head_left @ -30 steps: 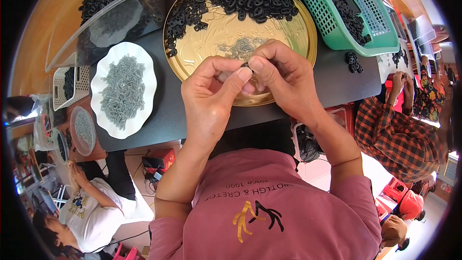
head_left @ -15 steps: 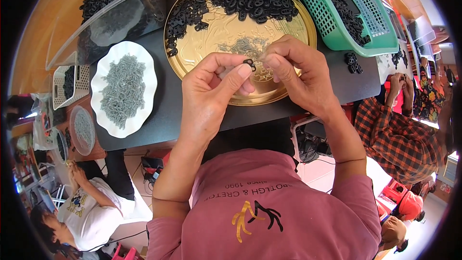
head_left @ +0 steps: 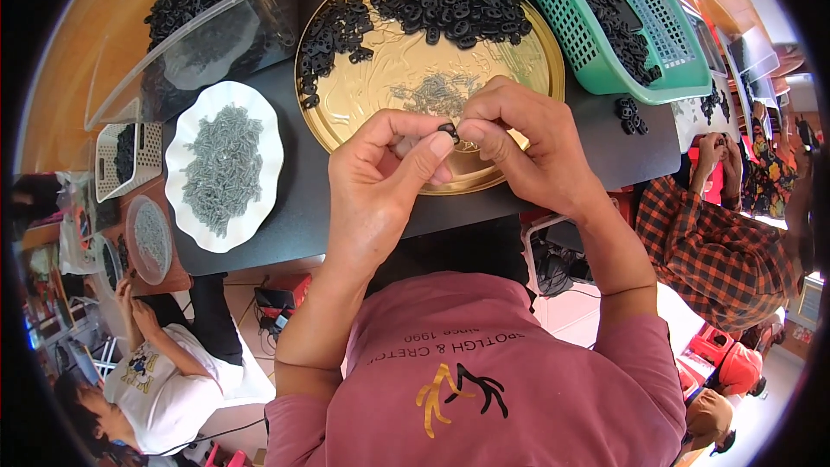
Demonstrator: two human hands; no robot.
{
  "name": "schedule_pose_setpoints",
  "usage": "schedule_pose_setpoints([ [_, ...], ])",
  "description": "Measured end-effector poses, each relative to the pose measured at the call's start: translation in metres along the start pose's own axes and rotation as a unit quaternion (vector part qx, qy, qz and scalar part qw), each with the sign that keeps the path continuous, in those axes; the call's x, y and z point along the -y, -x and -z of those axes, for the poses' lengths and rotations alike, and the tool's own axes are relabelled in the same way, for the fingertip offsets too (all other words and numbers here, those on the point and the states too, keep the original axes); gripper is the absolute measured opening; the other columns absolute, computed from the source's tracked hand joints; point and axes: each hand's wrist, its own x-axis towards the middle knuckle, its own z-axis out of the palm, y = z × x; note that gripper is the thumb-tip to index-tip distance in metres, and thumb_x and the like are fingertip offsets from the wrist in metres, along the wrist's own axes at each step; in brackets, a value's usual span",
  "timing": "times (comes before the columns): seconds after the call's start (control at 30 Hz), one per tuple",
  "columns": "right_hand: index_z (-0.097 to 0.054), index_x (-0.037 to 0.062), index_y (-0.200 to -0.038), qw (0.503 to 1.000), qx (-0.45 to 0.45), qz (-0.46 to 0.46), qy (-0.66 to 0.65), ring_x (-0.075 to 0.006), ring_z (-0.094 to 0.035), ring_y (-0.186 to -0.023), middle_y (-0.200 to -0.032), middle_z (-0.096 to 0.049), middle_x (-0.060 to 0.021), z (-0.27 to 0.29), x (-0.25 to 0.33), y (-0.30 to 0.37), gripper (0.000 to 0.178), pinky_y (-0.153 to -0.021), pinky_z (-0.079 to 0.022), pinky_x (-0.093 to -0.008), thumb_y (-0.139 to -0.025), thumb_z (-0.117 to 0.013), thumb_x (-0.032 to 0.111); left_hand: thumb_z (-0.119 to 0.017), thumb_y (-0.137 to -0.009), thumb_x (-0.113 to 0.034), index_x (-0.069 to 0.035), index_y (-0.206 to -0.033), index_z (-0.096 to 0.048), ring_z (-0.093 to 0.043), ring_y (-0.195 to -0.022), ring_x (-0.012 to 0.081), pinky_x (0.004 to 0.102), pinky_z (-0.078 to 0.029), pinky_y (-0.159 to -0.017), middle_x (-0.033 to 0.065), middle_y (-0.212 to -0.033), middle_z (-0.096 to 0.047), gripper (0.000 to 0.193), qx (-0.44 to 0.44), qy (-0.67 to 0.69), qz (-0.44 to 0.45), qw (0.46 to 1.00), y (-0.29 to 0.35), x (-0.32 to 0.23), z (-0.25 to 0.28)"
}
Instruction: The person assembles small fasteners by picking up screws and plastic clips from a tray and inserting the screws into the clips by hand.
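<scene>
Between the thumb and forefinger of my left hand [head_left: 380, 169] is a small black plastic piece with holes [head_left: 449, 131]. My right hand [head_left: 527, 147] is pinched right against that piece; whatever its fingertips hold is hidden or too small to name. Both hands are over the near part of a round golden tray [head_left: 367, 112]. Small clear grey pins [head_left: 437, 93] lie loose in the tray's middle, just beyond my fingers. Along its far side sit heaps of black plastic pieces [head_left: 454, 10].
A scalloped white dish [head_left: 180, 186] of grey pins stands left. Behind it is a clear bin [head_left: 186, 43] of black pieces. A green basket [head_left: 596, 69] sits right, with loose black pieces [head_left: 631, 115] beside it. People sit at left [head_left: 169, 372] and right [head_left: 718, 242].
My right hand has come down and left, closing the gap to the black piece in my left hand. The view has shifted slightly.
</scene>
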Motion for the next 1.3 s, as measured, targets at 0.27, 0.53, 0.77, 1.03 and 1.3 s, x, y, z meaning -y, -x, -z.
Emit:
schedule_pose_setpoints([
  [0.27, -0.061, 0.0018, -0.085, 0.992, -0.008, -0.096, -0.083, -0.0202, -0.056, -0.063, -0.073, -0.057, -0.0088, -0.009, -0.002, 0.008, 0.005, -0.059, -0.044, -0.0286, -0.084, -0.064, 0.005, -0.064, -0.087, -0.001, 0.001, -0.095, -0.063, -0.059, -0.067, 0.0053, 0.0179, -0.047, -0.061, 0.0018, -0.077, -0.063, 0.008, -0.006, -0.012, -0.038, 0.999, 0.001, 0.002, -0.005],
  [0.53, -0.063, 0.0007, -0.087, 0.967, 0.016, -0.199, -0.161, -0.0132, -0.054, -0.062, -0.071, -0.058, -0.0061, -0.009, 0.0, 0.003, 0.008, -0.057, -0.043, -0.0261, -0.085, -0.065, 0.009, -0.064, -0.088, -0.003, 0.001, -0.095, -0.063, -0.058, -0.066, 0.0054, 0.0177, -0.047, -0.06, 0.0025, -0.074, -0.062, 0.008, -0.01, -0.024, -0.022, 0.999, -0.003, 0.006, 0.003],
  [0.77, -0.064, -0.0014, -0.093, 0.993, 0.057, -0.106, 0.015, -0.0128, -0.058, -0.064, -0.077, -0.059, -0.0061, 0.012, -0.02, -0.032, 0.015, -0.059, -0.046, -0.0266, -0.09, -0.06, 0.013, -0.065, -0.088, -0.003, 0.002, -0.098, -0.062, -0.059, -0.066, 0.0076, 0.0198, -0.048, -0.062, 0.0041, -0.074, -0.063, 0.011, -0.022, 0.021, -0.008, 1.0, 0.001, 0.006, 0.013],
  [1.03, -0.067, 0.0041, -0.097, 0.927, 0.053, -0.001, 0.371, -0.0309, -0.062, -0.071, -0.088, -0.061, -0.0104, -0.006, -0.052, -0.054, 0.016, -0.063, -0.05, -0.0377, -0.086, -0.06, 0.012, -0.064, -0.088, -0.004, 0.002, -0.1, -0.061, -0.059, -0.068, 0.0089, 0.0215, -0.048, -0.065, 0.0046, -0.075, -0.063, 0.013, -0.026, 0.037, -0.006, 0.999, 0.002, 0.005, 0.014],
  [1.3, -0.069, 0.0059, -0.093, 0.962, 0.022, 0.019, 0.271, -0.0305, -0.062, -0.071, -0.085, -0.061, -0.01, -0.008, -0.047, -0.056, 0.013, -0.063, -0.05, -0.038, -0.085, -0.061, 0.013, -0.063, -0.089, -0.003, 0.002, -0.1, -0.061, -0.059, -0.068, 0.0089, 0.0213, -0.048, -0.065, 0.0048, -0.075, -0.063, 0.013, -0.042, 0.042, -0.02, 0.998, 0.002, 0.003, 0.024],
])
